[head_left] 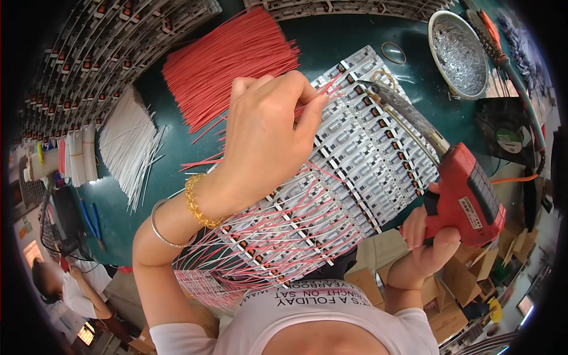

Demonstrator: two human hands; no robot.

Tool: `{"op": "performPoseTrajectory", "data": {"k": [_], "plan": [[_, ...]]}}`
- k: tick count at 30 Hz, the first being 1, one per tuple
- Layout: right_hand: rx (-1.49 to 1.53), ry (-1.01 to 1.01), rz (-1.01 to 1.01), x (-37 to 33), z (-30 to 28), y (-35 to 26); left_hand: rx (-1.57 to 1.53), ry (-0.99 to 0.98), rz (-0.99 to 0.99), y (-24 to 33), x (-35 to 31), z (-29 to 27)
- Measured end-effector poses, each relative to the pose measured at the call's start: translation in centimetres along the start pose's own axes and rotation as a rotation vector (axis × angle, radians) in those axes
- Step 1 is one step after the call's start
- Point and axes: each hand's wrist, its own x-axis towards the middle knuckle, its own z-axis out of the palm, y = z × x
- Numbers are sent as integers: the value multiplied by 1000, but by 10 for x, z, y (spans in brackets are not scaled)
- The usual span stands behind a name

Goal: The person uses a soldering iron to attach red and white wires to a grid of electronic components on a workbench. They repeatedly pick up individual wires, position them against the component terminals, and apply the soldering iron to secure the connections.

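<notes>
Wire in left hand, gun in right, at board panel

Left hand point(269, 130) closed, thumb and fingers pinching red wire point(333, 84); the strand sticks out toward the panel's far left part. Right hand point(435, 228) gripped around the handle of the red gun point(476, 198), long nozzle slanting up-left over the panel point(361, 148). Tip near the wire; contact unclear. Panel lies tilted across the green table point(322, 38), near rows trailing red and white wires. Red pile point(231, 62) just beyond left hand, white pile point(127, 139) left of it. Bowl point(431, 50) of silvery bits far right. Pliers point(89, 219) at left edge.
</notes>
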Motion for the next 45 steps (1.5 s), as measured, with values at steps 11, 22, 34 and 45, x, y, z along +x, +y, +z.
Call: {"op": "performPoseTrajectory", "data": {"k": [11, 22, 34, 45], "plan": [[-88, 166, 132, -1, 12, -7, 39, 39, 47, -1, -2, 4], [5, 234, 162, 1, 17, -14, 91, 78, 130, -5, -2, 10], [-25, 87, 62, -7, 2, -7, 59, 168, 244, -3, -3, 8], [-84, 94, 99, -16, -2, -3, 81, 39, 173, 2, -5, 9]]}}
